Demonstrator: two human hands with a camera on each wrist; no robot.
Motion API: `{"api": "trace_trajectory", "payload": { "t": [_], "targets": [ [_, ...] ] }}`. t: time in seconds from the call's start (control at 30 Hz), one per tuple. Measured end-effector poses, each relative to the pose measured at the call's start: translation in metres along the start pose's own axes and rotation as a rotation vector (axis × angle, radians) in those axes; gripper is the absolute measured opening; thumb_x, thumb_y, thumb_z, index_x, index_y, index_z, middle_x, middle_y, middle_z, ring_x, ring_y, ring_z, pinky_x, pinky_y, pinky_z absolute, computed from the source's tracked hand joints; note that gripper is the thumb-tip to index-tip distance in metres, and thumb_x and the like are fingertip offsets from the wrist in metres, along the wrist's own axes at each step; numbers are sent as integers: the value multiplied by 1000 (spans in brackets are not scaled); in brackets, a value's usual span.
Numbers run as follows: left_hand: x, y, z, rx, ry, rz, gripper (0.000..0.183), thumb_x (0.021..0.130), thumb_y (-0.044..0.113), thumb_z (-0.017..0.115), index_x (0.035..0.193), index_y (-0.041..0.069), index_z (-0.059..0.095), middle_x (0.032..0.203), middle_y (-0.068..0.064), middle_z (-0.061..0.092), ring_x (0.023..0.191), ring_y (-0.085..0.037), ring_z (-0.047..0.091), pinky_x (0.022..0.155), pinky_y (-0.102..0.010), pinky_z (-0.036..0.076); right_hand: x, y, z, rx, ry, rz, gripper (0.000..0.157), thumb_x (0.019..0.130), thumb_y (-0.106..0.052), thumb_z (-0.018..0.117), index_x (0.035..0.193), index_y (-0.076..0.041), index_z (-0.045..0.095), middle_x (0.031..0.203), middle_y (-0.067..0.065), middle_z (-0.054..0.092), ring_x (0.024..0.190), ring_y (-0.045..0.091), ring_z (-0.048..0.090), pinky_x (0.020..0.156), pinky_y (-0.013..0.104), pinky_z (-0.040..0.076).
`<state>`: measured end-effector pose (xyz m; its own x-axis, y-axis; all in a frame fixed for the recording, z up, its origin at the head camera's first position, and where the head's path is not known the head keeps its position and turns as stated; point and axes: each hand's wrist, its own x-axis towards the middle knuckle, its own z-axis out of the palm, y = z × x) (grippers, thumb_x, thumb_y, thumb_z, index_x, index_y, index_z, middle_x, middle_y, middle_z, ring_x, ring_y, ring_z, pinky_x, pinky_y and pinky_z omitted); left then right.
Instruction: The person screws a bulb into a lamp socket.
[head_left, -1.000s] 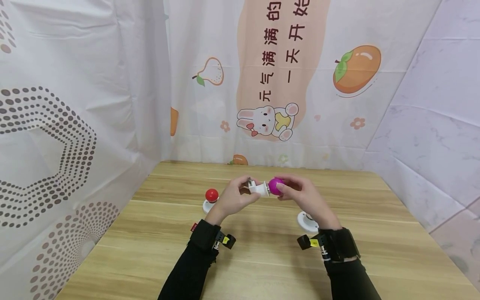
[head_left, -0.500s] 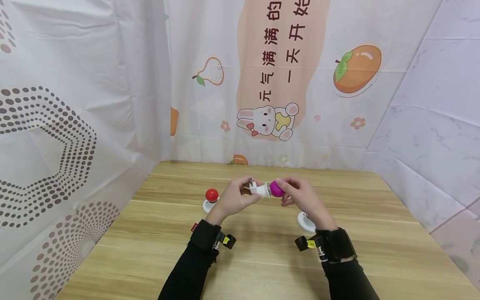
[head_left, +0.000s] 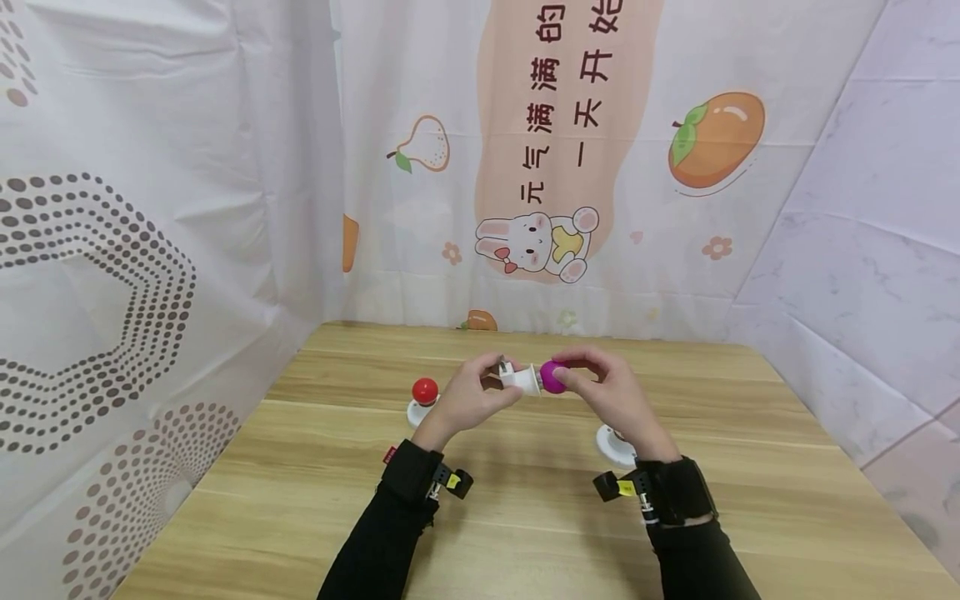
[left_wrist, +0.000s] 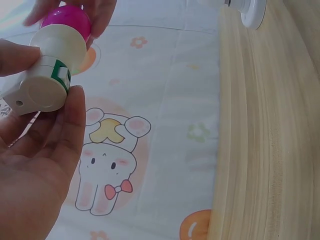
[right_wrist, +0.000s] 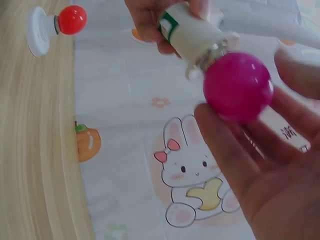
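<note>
My left hand [head_left: 472, 392] grips a white plug-in lamp holder [head_left: 525, 380], thumb on one side and fingers on the other. A green-edged switch shows on the holder's side in the left wrist view. Against its flared mouth sits a magenta light bulb [right_wrist: 239, 87]. Some of the bulb's metal base shows at the mouth in the right wrist view, so the bulb is partly in the holder. My right hand [head_left: 607, 392] has its fingers and thumb around the bulb; in the right wrist view the fingertips lie along its underside and the thumb is beside it.
Left of my hands, a red bulb [head_left: 425, 391] stands in a round white lamp base [head_left: 417, 414] on the wooden table [head_left: 510, 517]. Another white lamp base [head_left: 613, 447] lies partly behind my right wrist. A printed curtain [head_left: 405, 225] hangs at the table's back.
The right-hand fingers loosened and shifted on the magenta bulb half a second ago, and now curl around it again. My left hand and the lamp holder have stayed nearly still.
</note>
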<state>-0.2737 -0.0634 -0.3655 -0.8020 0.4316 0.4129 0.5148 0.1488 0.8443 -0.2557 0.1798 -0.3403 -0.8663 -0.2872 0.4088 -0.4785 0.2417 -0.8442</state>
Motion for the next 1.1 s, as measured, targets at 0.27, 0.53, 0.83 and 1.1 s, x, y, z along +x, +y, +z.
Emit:
{"api": "trace_trajectory", "payload": {
  "t": [0.27, 0.53, 0.83, 1.1],
  "targets": [
    [-1, 2, 0, -33, 13, -13, 27, 92, 10, 72, 115, -1, 66, 109, -14, 67, 94, -21, 63, 86, -33, 57, -3, 1, -11, 48, -164, -49, 49, 92, 8, 68, 139, 3, 58, 140, 19, 57, 122, 33, 58, 93, 31, 55],
    [0, 3, 1, -30, 15, -15, 28, 92, 6, 70, 117, -4, 65, 110, -17, 66, 93, -20, 62, 87, -42, 56, -3, -2, -10, 42, -131, -56, 43, 93, 4, 69, 136, 0, 62, 137, 15, 60, 119, 25, 62, 94, 30, 54],
    [2, 3, 1, -29, 6, -27, 26, 92, -1, 68, 117, -8, 63, 110, -21, 66, 92, -21, 61, 89, -50, 55, -3, -2, -9, 35, -125, -53, 43, 94, 3, 69, 135, -5, 64, 136, 13, 61, 119, 28, 61, 93, 30, 55],
    [0, 2, 0, -38, 16, -8, 26, 92, 8, 71, 116, -1, 65, 110, -15, 67, 93, -22, 62, 87, -39, 57, -2, -1, -10, 5, -116, -1, 43, 94, -2, 70, 137, -3, 62, 137, 13, 61, 119, 35, 60, 90, 28, 56]
  ]
}}
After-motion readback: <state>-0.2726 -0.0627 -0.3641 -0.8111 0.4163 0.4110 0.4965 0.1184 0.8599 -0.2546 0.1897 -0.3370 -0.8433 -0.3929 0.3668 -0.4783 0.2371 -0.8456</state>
